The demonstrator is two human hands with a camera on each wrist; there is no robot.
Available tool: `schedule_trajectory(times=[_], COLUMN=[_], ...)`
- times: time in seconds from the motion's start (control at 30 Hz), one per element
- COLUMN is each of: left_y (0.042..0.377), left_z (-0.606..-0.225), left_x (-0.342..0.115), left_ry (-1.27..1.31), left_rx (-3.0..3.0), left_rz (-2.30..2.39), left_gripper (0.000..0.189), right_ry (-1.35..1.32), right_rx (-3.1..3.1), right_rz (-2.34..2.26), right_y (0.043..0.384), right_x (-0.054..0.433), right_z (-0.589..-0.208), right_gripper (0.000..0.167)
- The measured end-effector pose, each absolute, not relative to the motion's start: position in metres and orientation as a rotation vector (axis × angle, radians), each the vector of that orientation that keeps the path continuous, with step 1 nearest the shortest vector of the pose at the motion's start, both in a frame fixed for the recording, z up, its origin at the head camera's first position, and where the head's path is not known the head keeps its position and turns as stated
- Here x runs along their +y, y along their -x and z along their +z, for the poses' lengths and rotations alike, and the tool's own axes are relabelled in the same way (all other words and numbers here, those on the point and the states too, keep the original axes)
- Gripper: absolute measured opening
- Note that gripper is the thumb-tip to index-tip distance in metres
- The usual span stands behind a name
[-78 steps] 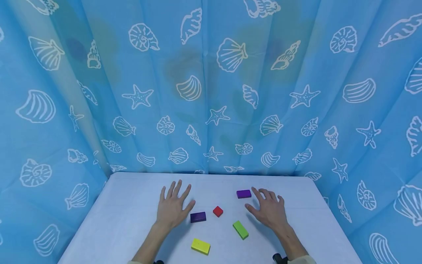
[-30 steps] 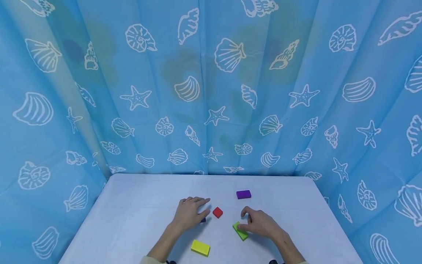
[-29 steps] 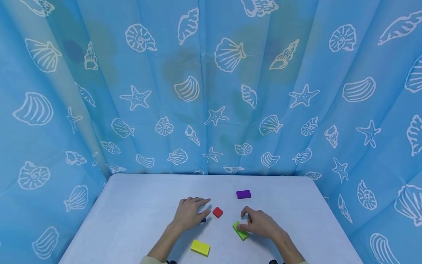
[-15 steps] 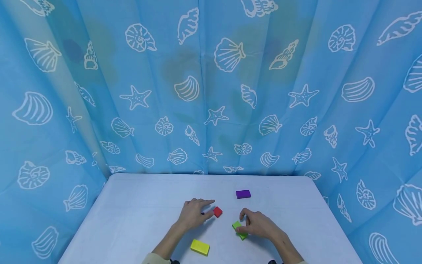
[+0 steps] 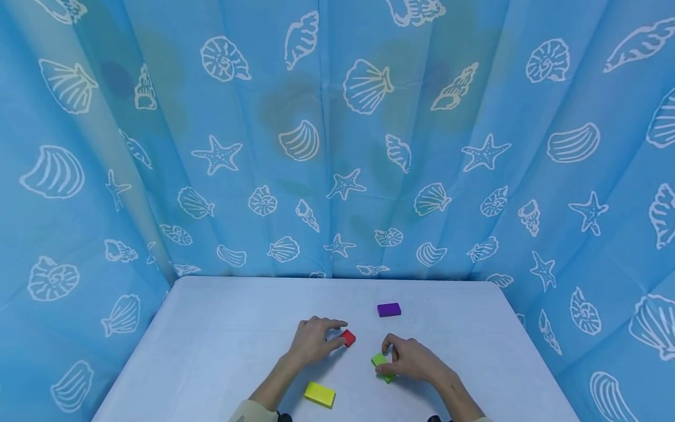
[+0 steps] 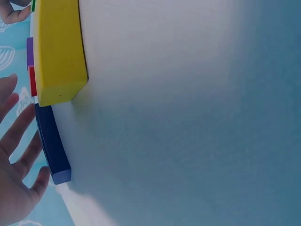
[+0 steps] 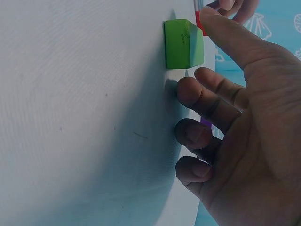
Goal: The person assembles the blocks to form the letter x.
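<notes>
My left hand [image 5: 311,341] hovers with fingers spread, its thumb tip overlapping the left corner of a small red block [image 5: 349,337] and its index finger reaching past the far side. A dark blue-purple block [image 6: 54,146] lies below this hand, hidden from the head view. My right hand [image 5: 413,358] arches over a lime-green block [image 5: 378,358]. Its thumb crosses the block in the head view and its index fingertip is close by the far end. In the right wrist view the green block [image 7: 178,44] shows between thumb and index finger, the other fingers loosely curled.
A yellow block [image 5: 320,395] lies on the white table [image 5: 221,328] in front of the left hand. Farther back on the right sits a purple block [image 5: 389,310]. A blue curtain [image 5: 327,146] with white shell prints surrounds the table's back and sides.
From flat and spread, both hands have come inward. The left moved right over the dark block toward the red one. The right came nearer over the green block, and its index finger drew closer.
</notes>
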State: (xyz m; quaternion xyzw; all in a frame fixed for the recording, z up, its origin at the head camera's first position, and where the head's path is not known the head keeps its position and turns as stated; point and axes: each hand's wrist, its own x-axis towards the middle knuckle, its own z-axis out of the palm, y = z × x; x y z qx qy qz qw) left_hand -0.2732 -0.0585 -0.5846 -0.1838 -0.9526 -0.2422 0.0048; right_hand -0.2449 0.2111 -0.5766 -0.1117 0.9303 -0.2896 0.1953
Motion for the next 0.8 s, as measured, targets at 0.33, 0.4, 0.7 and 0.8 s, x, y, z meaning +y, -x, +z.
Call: schedule_trajectory(times=[0.33, 0.4, 0.7, 0.8], left_y=[0.275, 0.275, 0.275, 0.274], left_z=[-0.586, -0.588, -0.590, -0.590], left_x=[-0.054, -0.053, -0.049, -0.048], left_ry=[0.561, 0.548, 0.538, 0.545], left_rx=[-2.988, -2.987, -2.984, -2.975], left_rz=[-0.751, -0.743, -0.720, -0.705], left_gripper=[0.037, 0.037, 0.036, 0.035], right_ry=[0.297, 0.300, 0.316, 0.324], right_rx=[2.613, 2.614, 2.602, 2.596], right_rz=[-0.770, -0.767, -0.758, -0.769], right_y=[0.245, 0.245, 0.245, 0.245], right_x=[0.209, 0.209, 0.209, 0.209], right_z=[-0.576, -0.576, -0.578, -0.578], right_gripper=[0.043, 0.043, 0.042, 0.041])
